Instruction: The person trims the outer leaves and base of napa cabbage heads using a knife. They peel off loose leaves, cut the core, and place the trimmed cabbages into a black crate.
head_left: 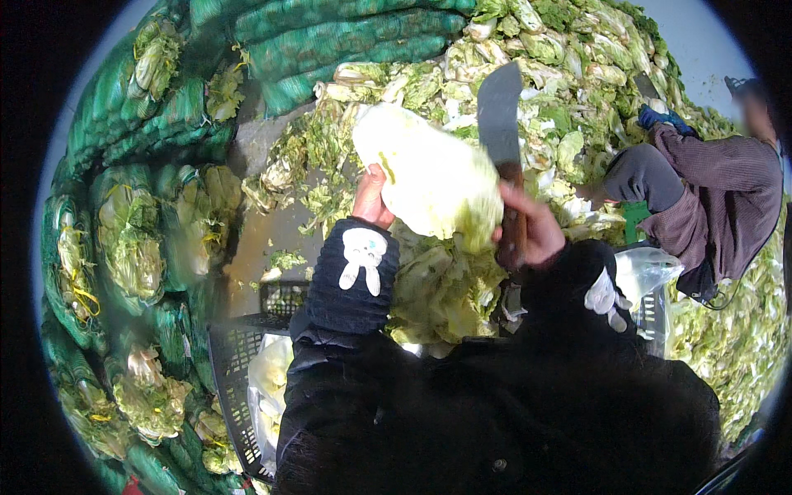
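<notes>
A pale napa cabbage (425,169), bright with glare, is held up in front of me at a tilt. My left hand (375,202) is closed around its left end, the fingers mostly hidden beneath it. In my right hand (535,227) is a large knife with a wooden handle, its broad dark blade (500,111) pointing up and away from me. That hand is slightly blurred beside the cabbage's right end; whether it touches the leaves I cannot tell. Loose outer leaves (441,293) lie heaped below the cabbage.
Green net sacks (330,54) packed with cabbages are stacked at the back and left. A big pile of cabbages (569,58) rises at the far right. Nearby sits another person (714,194) wearing blue gloves. Black plastic crate (235,363) holding bagged cabbage stands at my left.
</notes>
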Tool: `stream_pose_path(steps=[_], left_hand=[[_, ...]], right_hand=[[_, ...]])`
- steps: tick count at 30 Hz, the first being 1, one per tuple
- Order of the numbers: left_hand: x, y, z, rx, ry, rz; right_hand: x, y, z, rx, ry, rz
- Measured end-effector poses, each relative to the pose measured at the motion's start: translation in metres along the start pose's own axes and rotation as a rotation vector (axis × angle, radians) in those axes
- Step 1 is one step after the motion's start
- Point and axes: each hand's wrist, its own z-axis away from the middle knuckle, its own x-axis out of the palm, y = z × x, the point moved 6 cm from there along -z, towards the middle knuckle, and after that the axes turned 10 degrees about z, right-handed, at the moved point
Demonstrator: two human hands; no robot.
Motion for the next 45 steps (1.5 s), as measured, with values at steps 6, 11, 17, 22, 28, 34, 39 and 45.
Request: stream_pose_path(steps=[6,11,17,22,28,34,39,45], left_hand=[[-0.006,-0.016,0.012,-0.177,0.122,-0.212],[-0.01,-0.024,0.018,-0.224,0.141,-0.292],[0.014,-0.01,0.009,-0.083,0.044,0.065],[0.038,0.011,0.005,0.131,-0.007,-0.019],[0.017,-0.012,-0.031,0.061,0.08,0.132],[-0.016,-0.025,-0.034,-0.007,0.006,0.156],[-0.022,-0.022,-0.029,0.062,0.131,-0.118],[-0.002,-0.031,-0.02,0.028,0.047,-0.1]], right_hand=[[0.055,-0.113,-0.06,-0.734,-0.662,0.275],[0.019,-0.152,-0.155,-0.495,-0.06,-0.164],[-0.036,-0.031,-0.072,-0.287,0.097,0.463],[-0.025,0.018,-0.056,-0.224,-0.128,0.163],[-0.024,0.022,-0.067,-0.077,-0.026,0.087],[-0.031,0.026,-0.04,-0.104,-0.057,-0.001],[-0.038,-0.011,-0.04,-0.406,0.465,0.815],[-0.014,-0.024,-0.059,-0.623,0.304,0.998]])
